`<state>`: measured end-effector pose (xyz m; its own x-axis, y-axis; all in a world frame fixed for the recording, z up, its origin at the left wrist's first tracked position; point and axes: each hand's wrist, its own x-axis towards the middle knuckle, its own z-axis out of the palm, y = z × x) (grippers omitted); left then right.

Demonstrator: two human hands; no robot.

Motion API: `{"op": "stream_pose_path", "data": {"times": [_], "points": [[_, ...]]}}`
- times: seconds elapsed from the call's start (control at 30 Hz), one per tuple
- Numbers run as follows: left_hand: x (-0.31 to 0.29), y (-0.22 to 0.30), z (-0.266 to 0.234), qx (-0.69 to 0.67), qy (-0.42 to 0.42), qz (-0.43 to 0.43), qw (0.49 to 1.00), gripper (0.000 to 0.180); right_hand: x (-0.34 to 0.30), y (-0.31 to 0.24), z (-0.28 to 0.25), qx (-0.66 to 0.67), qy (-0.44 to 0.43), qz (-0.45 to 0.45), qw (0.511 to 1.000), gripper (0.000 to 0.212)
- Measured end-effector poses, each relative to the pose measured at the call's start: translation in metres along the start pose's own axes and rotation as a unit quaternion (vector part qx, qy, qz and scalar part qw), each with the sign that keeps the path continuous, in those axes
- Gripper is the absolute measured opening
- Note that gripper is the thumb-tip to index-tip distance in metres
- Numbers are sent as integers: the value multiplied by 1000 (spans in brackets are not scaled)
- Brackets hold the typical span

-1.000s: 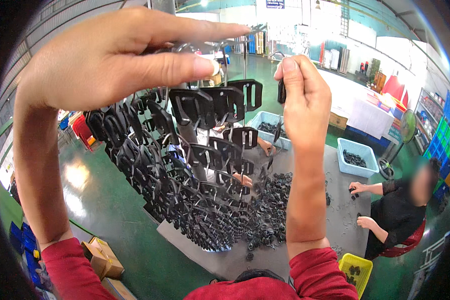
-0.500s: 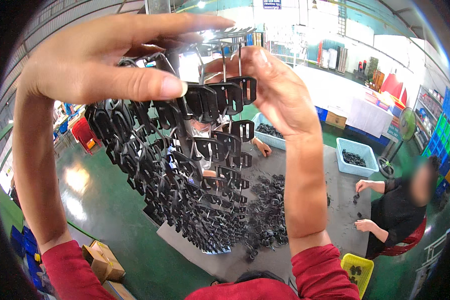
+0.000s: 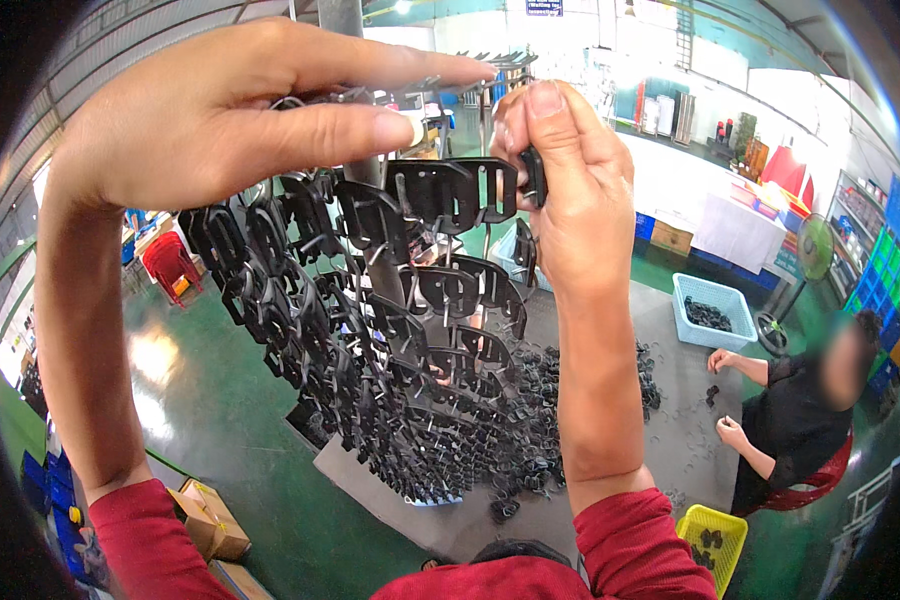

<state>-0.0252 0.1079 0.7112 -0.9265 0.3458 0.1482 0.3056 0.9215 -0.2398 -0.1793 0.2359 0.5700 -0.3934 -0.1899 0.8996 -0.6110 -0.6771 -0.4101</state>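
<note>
Dozens of black slotted pieces (image 3: 440, 195) hung in tiers from a wire rack (image 3: 500, 62) in front of the person. The left hand (image 3: 200, 115) was raised at the rack's upper left, its grip spread: thumb and forefinger stood well apart, with wire between them. Whether the palm touched the wire could not be told. The right hand (image 3: 575, 165) was raised at the rack's right side, its grip pinching one small black part (image 3: 535, 178) between thumb and fingers. That part was just beside the rightmost piece of the top row; contact between them was unclear.

Below, a heap of dark parts (image 3: 540, 450) lay on a grey desk (image 3: 685, 420), partly hidden by the rack and the right forearm. A light blue basket (image 3: 715, 340) with more dark parts stood at the desk's far right, and a yellow basket (image 3: 734, 535) held a few at the near right. A co-worker (image 3: 790, 420) in black sat on a red chair (image 3: 835, 470), both hands at the desk's right edge.
</note>
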Motion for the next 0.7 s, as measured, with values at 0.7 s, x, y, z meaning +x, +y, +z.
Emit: {"op": "stream_pose_path", "data": {"times": [0.7], "points": [[-11,-14,-1,-140,0,24,990,91,17,19,-7,283,-203,156,924,37]]}}
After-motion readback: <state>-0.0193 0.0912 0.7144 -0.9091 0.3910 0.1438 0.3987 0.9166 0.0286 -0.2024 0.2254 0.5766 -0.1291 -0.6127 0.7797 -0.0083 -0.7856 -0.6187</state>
